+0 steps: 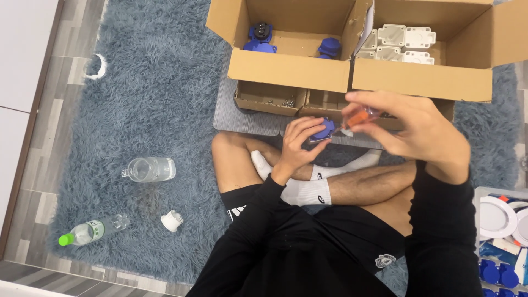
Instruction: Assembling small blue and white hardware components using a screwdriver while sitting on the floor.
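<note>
Seated cross-legged on a grey shag rug (159,82), working a blue plastic part with an orange-handled screwdriver.

Left hand (297,146) clamped around the blue part (322,130), held above the crossed legs, just near of the cardboard boxes. Right hand (423,135) closed on the orange-handled screwdriver (357,117), long axis running roughly right to left and slightly nearward, tip end pointing left into the blue part; tip itself hidden. Far side: left cardboard box (289,71) holding more blue parts, right cardboard box (421,80) holding white housings (401,44). Well apart on the left: clear jar (148,169) on its side, green-capped bottle (91,231) lying flat, small white cap (171,220) between them.
</note>
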